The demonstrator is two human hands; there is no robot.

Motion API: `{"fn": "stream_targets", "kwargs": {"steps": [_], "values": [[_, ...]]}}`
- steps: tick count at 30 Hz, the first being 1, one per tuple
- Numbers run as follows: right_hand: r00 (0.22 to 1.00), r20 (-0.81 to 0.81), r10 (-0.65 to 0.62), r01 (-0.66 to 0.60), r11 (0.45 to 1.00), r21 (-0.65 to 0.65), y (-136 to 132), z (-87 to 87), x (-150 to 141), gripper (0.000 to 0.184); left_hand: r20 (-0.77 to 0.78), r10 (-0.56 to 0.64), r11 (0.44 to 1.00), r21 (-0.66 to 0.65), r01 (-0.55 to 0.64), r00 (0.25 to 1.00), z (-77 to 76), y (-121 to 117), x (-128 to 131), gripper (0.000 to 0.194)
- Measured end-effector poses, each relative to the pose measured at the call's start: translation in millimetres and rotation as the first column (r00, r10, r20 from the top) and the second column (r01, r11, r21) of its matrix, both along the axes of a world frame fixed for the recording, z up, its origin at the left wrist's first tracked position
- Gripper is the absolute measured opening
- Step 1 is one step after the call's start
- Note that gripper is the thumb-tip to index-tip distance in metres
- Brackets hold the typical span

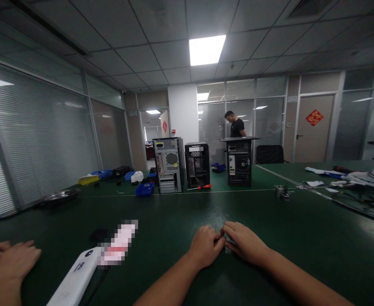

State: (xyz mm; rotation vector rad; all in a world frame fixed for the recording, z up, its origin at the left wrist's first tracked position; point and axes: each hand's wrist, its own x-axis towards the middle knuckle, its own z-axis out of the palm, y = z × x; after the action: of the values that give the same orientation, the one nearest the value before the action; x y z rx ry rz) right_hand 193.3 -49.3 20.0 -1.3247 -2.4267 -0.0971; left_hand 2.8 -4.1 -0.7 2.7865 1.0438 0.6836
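Observation:
My left hand point(206, 245) and my right hand point(244, 243) rest close together on the green table point(180, 221), fingertips meeting. Both hands have curled fingers pinched round a small thing between them; it is too small and too hidden to name. Another person's hands point(7, 260) lie on the table at the far left edge. A white device point(75, 278) with a cable lies between those hands and mine.
Three open computer cases point(168, 165) point(197, 164) point(239, 162) stand at the table's far side, with a red-handled screwdriver point(202, 186), blue trays point(144, 189) and a metal dish point(57, 196) around them. A person in black point(236, 125) stands behind. Cables and tools lie at right.

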Motion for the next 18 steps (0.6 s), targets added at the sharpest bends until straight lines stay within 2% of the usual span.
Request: {"fn": "stream_targets", "kwargs": {"steps": [9,14,18], "values": [[0.999,0.036,0.01,-0.012,0.998,0.054,-1.7,1.6,-2.8,0.013,-0.003,0.003,1.0,0.02,-0.003,1.0,-1.5,0.1,-1.1,0.041],[0.999,0.048,-0.021,0.016,0.994,0.112,1.0,-3.5,-3.8,0.009,0.046,0.019,1.0,0.022,-0.02,0.999,-5.5,2.6,-1.2,0.029],[0.999,0.048,-0.025,0.02,0.995,0.098,0.3,-3.5,-3.8,0.012,0.073,0.02,1.0,-0.004,-0.02,0.997,-7.1,3.4,-0.8,0.027]]}}
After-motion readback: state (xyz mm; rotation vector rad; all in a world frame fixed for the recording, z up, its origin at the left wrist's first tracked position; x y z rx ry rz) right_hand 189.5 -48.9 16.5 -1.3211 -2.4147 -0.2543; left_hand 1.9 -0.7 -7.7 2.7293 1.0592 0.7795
